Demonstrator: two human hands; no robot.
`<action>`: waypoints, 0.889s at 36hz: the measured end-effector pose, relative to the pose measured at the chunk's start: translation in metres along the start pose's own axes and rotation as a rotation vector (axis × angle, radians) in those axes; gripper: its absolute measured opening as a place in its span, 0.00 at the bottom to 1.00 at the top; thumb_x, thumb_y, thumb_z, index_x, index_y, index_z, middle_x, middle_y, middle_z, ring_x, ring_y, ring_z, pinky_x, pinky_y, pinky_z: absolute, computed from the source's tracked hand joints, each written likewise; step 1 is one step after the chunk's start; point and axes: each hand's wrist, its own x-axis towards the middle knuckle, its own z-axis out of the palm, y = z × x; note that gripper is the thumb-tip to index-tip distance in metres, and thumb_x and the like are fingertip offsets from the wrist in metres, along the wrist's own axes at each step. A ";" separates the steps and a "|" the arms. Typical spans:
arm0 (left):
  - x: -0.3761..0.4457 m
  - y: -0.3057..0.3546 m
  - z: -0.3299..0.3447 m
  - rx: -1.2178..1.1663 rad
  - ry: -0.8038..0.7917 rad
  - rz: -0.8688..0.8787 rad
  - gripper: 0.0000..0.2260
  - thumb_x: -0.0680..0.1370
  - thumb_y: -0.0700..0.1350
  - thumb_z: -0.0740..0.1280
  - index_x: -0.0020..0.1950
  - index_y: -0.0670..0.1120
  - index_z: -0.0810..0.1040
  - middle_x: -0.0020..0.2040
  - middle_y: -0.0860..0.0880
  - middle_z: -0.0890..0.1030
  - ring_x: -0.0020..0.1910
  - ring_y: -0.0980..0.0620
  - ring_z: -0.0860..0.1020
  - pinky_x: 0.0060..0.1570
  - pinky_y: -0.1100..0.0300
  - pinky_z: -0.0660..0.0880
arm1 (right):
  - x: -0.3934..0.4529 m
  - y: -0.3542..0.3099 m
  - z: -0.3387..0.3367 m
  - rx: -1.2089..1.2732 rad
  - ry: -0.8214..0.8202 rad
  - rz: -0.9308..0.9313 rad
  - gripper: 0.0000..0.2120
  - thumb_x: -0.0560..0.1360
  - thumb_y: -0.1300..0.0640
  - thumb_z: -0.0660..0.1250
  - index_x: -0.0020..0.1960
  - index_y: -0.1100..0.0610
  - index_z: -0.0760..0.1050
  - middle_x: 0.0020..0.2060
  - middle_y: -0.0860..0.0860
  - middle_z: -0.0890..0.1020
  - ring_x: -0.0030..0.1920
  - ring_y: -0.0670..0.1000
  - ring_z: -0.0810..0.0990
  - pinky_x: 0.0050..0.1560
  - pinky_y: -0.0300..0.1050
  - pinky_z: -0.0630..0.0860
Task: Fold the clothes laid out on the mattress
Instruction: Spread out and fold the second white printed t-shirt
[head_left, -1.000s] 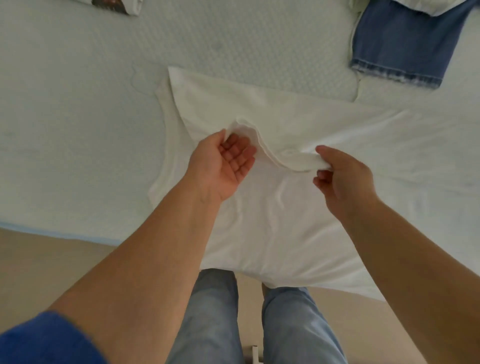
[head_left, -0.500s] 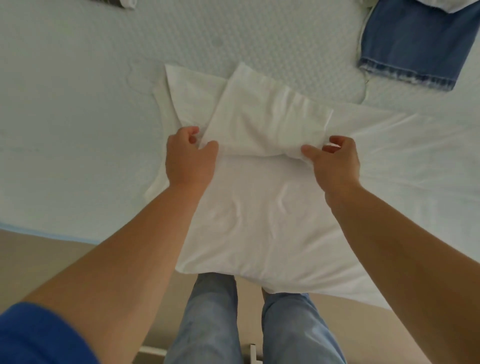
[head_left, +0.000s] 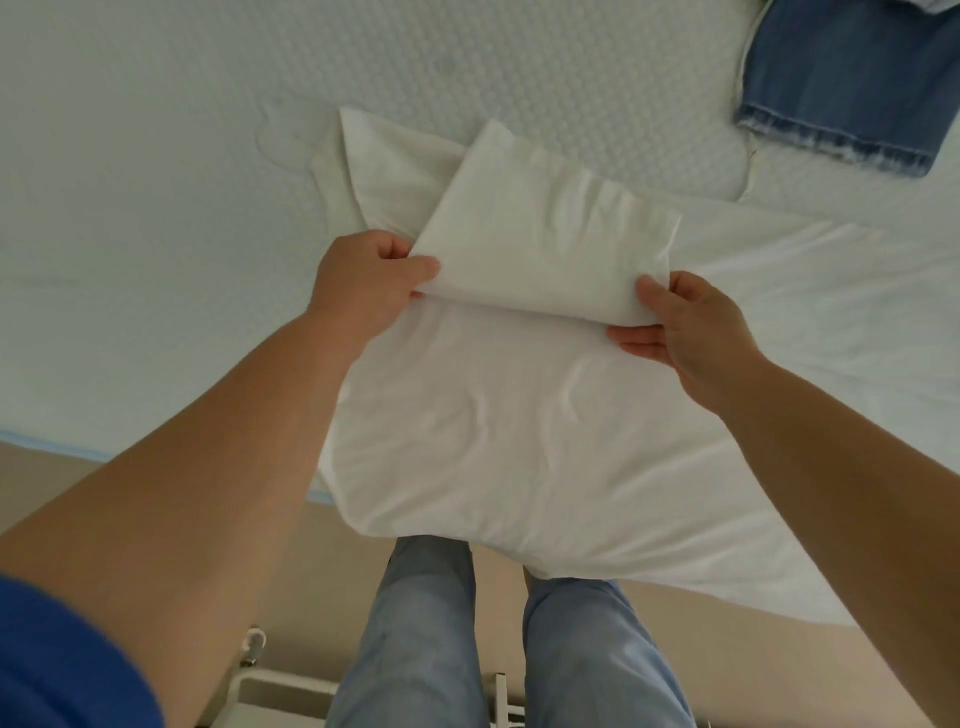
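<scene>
Pinching folded sleeve of white shirt (head_left: 519, 426), seemingly: left hand (head_left: 363, 283), right hand (head_left: 696, 332).

White shirt (head_left: 509, 415); pale blue mattress (head_left: 156, 156) with a quilted honeycomb pattern; blue denim jeans (head_left: 852, 88) with faded hem.

Shirt (head_left: 519, 415) on mattress (head_left: 156, 208); jeans (head_left: 841, 78) far right

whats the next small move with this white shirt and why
Probably lay the flap flat and smooth it. Both the left hand and right hand pinch a folded-over section of the white shirt, lifted slightly off the layer below on the mattress.
</scene>
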 end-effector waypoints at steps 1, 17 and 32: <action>-0.001 -0.001 -0.002 0.013 0.005 0.015 0.10 0.66 0.47 0.72 0.29 0.49 0.74 0.33 0.50 0.78 0.38 0.48 0.80 0.48 0.48 0.79 | 0.002 -0.001 -0.002 -0.033 -0.010 0.008 0.05 0.78 0.53 0.64 0.45 0.54 0.73 0.44 0.52 0.81 0.36 0.51 0.84 0.39 0.44 0.79; -0.024 -0.028 0.009 0.485 0.108 0.059 0.06 0.69 0.49 0.70 0.38 0.48 0.75 0.48 0.45 0.77 0.43 0.47 0.76 0.40 0.58 0.67 | -0.003 0.009 0.002 -0.474 0.266 -0.150 0.16 0.70 0.49 0.71 0.54 0.51 0.71 0.40 0.43 0.77 0.36 0.44 0.78 0.37 0.38 0.70; 0.009 -0.025 0.062 1.006 0.010 0.610 0.33 0.77 0.62 0.52 0.77 0.52 0.46 0.78 0.50 0.43 0.76 0.49 0.41 0.71 0.46 0.38 | 0.025 0.026 0.023 -1.442 0.122 -0.693 0.34 0.78 0.38 0.48 0.77 0.54 0.42 0.77 0.52 0.43 0.76 0.51 0.39 0.71 0.54 0.34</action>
